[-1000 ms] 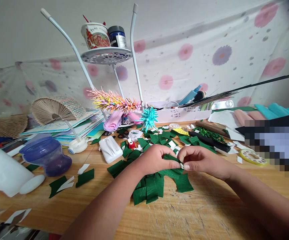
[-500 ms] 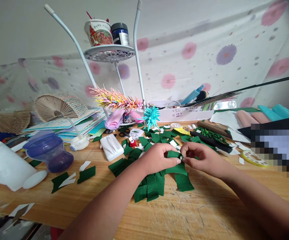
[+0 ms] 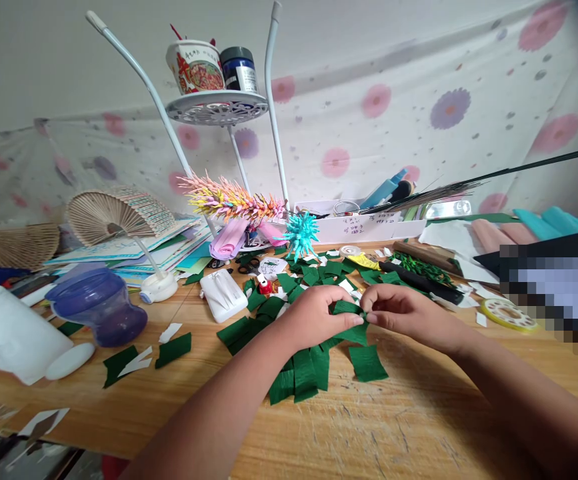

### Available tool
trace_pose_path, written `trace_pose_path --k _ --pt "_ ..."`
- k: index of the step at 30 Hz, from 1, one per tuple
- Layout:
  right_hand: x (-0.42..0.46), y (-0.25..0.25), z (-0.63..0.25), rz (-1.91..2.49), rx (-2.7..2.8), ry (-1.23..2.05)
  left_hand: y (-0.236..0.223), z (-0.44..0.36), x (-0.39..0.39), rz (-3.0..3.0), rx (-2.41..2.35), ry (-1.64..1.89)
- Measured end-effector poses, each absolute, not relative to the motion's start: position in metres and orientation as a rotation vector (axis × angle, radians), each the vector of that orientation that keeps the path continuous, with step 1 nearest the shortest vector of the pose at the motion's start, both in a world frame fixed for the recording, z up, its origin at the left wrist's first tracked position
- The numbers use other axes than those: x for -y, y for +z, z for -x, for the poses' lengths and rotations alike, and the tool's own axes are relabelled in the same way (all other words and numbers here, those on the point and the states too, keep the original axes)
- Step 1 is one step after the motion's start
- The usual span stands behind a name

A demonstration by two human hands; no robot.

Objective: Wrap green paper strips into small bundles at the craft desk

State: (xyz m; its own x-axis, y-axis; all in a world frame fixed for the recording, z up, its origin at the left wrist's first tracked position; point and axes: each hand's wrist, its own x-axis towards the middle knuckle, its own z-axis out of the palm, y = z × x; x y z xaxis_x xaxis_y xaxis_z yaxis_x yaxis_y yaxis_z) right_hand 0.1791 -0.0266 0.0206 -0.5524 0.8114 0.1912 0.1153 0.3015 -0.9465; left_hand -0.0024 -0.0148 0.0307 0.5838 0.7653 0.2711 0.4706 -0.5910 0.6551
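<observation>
My left hand (image 3: 321, 319) pinches a piece of dark green crepe paper (image 3: 349, 332) between thumb and fingers. From the right, my right hand (image 3: 401, 312) grips the same piece at its edge, its thumb and forefinger pressed together where the paper looks gathered or twisted. Both hands are closed, with their fingertips nearly touching just above the table. Under and around them lie several loose crepe paper cuttings (image 3: 311, 373), and one separate green square (image 3: 367, 363) rests just in front of the hands.
Behind the hands are a white case (image 3: 223, 295), a turquoise spiky ball (image 3: 302, 235) and a long white box (image 3: 363, 229). A purple container (image 3: 101, 303) and a white cup (image 3: 11, 330) stand left. A yellow tape roll (image 3: 509, 315) lies right, near a dark-edged screen (image 3: 563, 257).
My right fingers have shifted slightly on the green paper's edge, and the pale tip seen there before no longer shows. My left hand has hardly moved.
</observation>
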Motion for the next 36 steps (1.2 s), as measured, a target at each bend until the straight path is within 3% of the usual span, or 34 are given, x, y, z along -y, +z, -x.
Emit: trace_pose_path --k 9,21,27,36 --pt "0.0203 0.0147 -0.1732 0.817 1.901 1.241 0.0300 0.0060 0.0117 -2.437 -0.990 0.706" --pt "0.0270 0.0229 -0.1708 0.979 2.143 0.606 0.0219 0.0031 0.0103 -2.346 -1.108 0.761" --pt "0.0264 0.0202 -0.1722 1.001 2.124 0.665 0.0258 0.0004 0.0142 -2.379 -1.047 0.724" --pt "0.0264 0.0153 -0.1745 0.828 2.017 1.079 0.0254 0.0034 0.0097 -2.231 -0.949 0.678"
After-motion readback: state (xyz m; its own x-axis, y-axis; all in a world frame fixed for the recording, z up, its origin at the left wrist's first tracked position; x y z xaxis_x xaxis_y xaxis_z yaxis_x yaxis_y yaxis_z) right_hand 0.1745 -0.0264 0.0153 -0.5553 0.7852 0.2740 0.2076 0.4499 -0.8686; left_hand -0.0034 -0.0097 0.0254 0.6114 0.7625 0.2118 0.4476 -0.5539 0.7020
